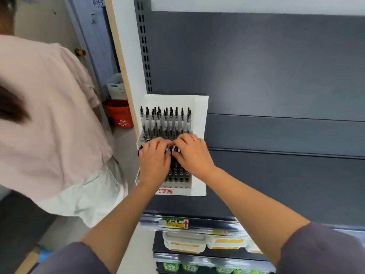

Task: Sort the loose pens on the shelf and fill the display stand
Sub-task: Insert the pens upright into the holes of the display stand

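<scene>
A white pen display stand [199,119] stands at the left end of a dark grey shelf [276,175]. Its back rows hold several upright black-capped pens [166,119]. My left hand [153,163] and my right hand [190,155] lie side by side over the stand's middle rows, fingers curled onto the pens [173,150] between them. Both hands appear to pinch pens there, though the fingertips hide the exact grip. The front row holes [177,177] show below my hands.
Another person in a pink top [45,115] stands close on the left. A red basket [120,115] sits on the floor behind them. Below the shelf edge with a yellow price tag [174,223] lie white lidded boxes [205,242].
</scene>
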The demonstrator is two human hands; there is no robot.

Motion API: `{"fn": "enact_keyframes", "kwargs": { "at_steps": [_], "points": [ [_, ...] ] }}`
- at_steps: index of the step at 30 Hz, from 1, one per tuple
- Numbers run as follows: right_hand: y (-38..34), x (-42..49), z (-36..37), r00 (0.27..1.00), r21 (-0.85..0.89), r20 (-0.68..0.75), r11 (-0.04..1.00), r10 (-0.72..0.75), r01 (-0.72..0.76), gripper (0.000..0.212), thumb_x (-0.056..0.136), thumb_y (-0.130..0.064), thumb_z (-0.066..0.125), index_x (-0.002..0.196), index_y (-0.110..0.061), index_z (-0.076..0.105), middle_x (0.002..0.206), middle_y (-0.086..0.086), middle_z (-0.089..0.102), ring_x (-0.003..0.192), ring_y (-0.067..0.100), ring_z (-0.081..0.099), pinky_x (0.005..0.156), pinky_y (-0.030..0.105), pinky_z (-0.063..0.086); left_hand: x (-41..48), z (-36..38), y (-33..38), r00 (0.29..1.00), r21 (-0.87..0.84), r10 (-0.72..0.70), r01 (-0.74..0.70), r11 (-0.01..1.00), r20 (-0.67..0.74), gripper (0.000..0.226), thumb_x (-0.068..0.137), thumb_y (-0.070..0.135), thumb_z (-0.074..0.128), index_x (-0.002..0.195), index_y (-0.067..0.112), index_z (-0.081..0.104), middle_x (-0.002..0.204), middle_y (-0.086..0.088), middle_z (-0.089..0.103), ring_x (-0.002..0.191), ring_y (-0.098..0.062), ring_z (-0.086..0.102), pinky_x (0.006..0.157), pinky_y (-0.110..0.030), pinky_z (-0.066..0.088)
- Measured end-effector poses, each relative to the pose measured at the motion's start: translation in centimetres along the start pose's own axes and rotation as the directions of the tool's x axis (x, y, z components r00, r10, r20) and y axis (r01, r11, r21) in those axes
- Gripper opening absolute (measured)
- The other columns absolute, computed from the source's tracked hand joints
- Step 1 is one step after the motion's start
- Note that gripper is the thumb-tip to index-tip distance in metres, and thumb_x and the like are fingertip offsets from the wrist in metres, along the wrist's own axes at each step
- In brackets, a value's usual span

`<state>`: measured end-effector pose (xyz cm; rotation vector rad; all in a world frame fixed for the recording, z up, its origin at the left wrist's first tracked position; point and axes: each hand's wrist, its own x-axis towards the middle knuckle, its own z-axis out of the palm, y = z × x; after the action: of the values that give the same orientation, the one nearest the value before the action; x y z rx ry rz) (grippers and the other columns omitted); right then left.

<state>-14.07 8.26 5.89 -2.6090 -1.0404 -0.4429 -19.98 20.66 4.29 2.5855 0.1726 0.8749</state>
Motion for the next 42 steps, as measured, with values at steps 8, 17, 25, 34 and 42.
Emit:
{"fn": "enact_keyframes", "kwargs": {
  "at_steps": [8, 17, 25, 34, 42],
  "points": [
    [16.0, -11.9, -7.8, 0.976, -0.079, 0.012, 0.973, 0.217, -0.216, 0.028, 0.096, -0.03, 0.047, 0.121, -0.02, 0.057, 0.117, 0.0, 0.055, 0.103, 0.023, 0.051, 0.081, 0.035, 0.045, -0.1, 7.9, 17.0, 0.951, -0.167, 0.274, -0.25, 0.954, 0.143, 0.016, 0.087, 0.01, 0.057, 0.101, 0.014, 0.065, 0.1, -0.003, 0.065, 0.088, -0.03, 0.057, 0.075, -0.042, 0.043],
    [35.1, -32.1, -18.8, 0.81, -0.282, -0.033, 0.772, 0.586, -0.57, 0.027, 0.098, -0.033, 0.04, 0.116, -0.024, 0.059, 0.11, 0.0, 0.058, 0.099, 0.026, 0.053, 0.075, 0.034, 0.044, -3.8, 20.1, 39.1, 0.778, -0.198, 0.545, -0.508, 0.838, 0.312, 0.02, 0.094, 0.023, 0.045, 0.105, 0.024, 0.062, 0.093, 0.006, 0.066, 0.091, -0.021, 0.058, 0.078, -0.035, 0.039],
    [47.5, -40.1, -23.0, 0.622, -0.244, -0.033, 0.597, 0.782, -0.764, 0.029, 0.097, -0.032, 0.043, 0.122, -0.025, 0.056, 0.118, 0.001, 0.056, 0.112, 0.027, 0.05, 0.087, 0.036, 0.042, -4.4, 30.1, 53.0, 0.629, -0.248, 0.643, -0.603, 0.758, 0.436, 0.021, 0.095, 0.028, 0.045, 0.113, 0.028, 0.055, 0.101, 0.009, 0.062, 0.096, -0.017, 0.055, 0.082, -0.031, 0.037],
    [61.9, -40.7, -23.6, 0.515, -0.206, 0.096, 0.523, 0.852, -0.827, 0.03, 0.098, -0.03, 0.043, 0.125, -0.022, 0.054, 0.122, 0.005, 0.054, 0.113, 0.032, 0.049, 0.087, 0.04, 0.044, -2.4, 44.5, 62.4, 0.443, -0.203, 0.468, -0.523, 0.828, 0.765, 0.043, 0.095, 0.036, 0.042, 0.137, 0.025, 0.034, 0.128, -0.005, 0.05, 0.117, -0.026, 0.047, 0.088, -0.039, 0.042],
    [70.4, -41.2, -22.9, 0.404, -0.096, 0.233, 0.434, 0.885, -0.896, 0.031, 0.096, -0.026, 0.045, 0.125, -0.022, 0.056, 0.123, 0.007, 0.052, 0.114, 0.032, 0.05, 0.093, 0.043, 0.046, -1.9, 51.5, 66.6, 0.444, -0.143, 0.358, -0.447, 0.883, 0.821, 0.044, 0.098, 0.041, 0.033, 0.137, 0.022, 0.037, 0.135, -0.006, 0.039, 0.121, -0.026, 0.037, 0.094, -0.037, 0.04]
  ]
}}
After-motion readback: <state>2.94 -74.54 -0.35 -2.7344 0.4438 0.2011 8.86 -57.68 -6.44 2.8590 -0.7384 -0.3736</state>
